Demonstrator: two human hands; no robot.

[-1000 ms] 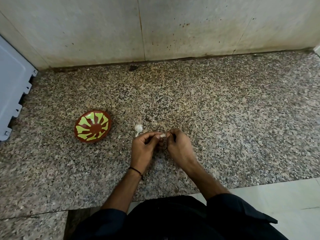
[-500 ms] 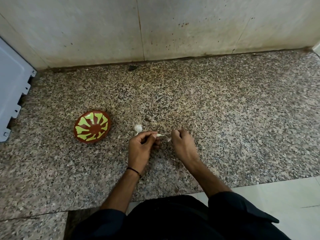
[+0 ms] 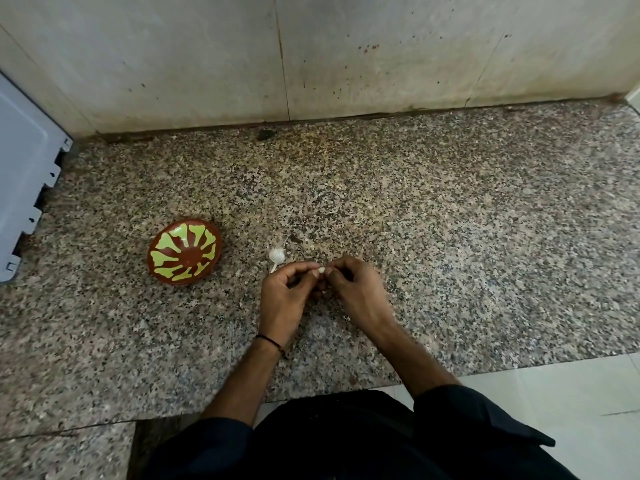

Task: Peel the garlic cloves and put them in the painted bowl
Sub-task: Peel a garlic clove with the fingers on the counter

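Hands together over the granite counter [image 3: 450, 237] | left hand [image 3: 282, 299] and right hand [image 3: 360, 292] both pinch one garlic clove [image 3: 321, 270] at curled fingertips | second garlic piece [image 3: 277, 255] lies just beyond the left hand | painted bowl [image 3: 184, 251] sits left of that, apart.

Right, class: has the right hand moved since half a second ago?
Yes. The right hand has shifted left, toward the painted bowl, closing the gap to meet the left hand at the garlic clove.
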